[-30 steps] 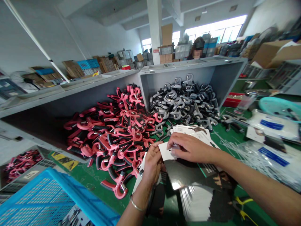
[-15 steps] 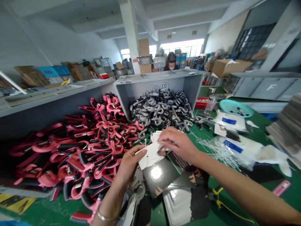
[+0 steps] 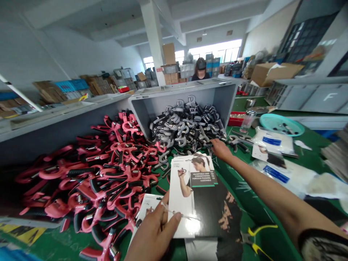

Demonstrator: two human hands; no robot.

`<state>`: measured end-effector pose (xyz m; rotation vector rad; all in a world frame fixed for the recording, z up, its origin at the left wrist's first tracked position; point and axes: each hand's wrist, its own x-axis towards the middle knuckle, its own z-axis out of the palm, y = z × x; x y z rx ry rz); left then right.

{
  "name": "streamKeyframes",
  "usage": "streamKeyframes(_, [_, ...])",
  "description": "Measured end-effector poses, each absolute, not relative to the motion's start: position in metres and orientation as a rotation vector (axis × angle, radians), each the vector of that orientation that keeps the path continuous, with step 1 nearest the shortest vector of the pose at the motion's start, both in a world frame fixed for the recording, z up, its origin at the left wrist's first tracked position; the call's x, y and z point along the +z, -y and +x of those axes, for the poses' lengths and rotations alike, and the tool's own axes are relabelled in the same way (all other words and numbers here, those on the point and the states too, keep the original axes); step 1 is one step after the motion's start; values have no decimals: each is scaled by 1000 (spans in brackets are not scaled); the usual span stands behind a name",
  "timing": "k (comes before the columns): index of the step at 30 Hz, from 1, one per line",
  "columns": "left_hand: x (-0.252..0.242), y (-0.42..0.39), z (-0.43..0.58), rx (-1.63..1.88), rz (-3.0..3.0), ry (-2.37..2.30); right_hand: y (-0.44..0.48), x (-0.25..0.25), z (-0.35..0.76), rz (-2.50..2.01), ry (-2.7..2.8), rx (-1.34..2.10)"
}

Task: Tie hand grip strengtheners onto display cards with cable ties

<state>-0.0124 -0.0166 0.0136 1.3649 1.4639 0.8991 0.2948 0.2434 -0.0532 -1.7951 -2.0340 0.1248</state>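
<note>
My left hand (image 3: 160, 228) is closed round the lower left edge of a printed card (image 3: 202, 206), with a thin white cable tie (image 3: 174, 213) by the thumb. The card reads "adjustable grip strengthener" and lies at the top of a fanned stack. Another card (image 3: 149, 204) shows beneath my left hand. At the near right edge of the grey hand grip strengtheners (image 3: 182, 125), my right hand (image 3: 221, 150) has its fingers curled on a grey-and-black one; the fingertips are partly hidden.
Pink-and-black grip strengtheners (image 3: 108, 170) spill from a tipped grey crate (image 3: 27, 125) on the left. Yellow-handled cutters (image 3: 254, 239) lie at lower right. Plastic packs (image 3: 274, 141), a turquoise dish (image 3: 282, 123) and a glass jar (image 3: 247, 121) stand at right. Across the crates is a person (image 3: 201, 69).
My right hand has left the cards and reached forward to the grey grip strengtheners. My left hand has come nearer, and the card now faces up with its printed front showing.
</note>
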Motion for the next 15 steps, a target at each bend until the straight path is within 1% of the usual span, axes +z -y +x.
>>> streamKeyframes(3, [14,21,-15,823,1485,-1498,-256,-49,285,-1838,2079,104])
streamKeyframes(5, [17,23,-24,715,1443,-1428,-256,-39,291,-1868,2058,92])
streamKeyframes(7, [22,22,-40,711,1354,-1343,-246,-23,308,-1898,1988,65])
streamKeyframes(12, [40,-4,-59,1142,1292,-1363,-175,37,339,-1893,1670,-47])
streamKeyframes(14, [46,-25,-47,1303,1373,-1236,-133,57,324,-1747,1599,21])
streamKeyframes(15, [48,-36,-39,1352,1419,-1127,-113,64,310,-1566,1547,128])
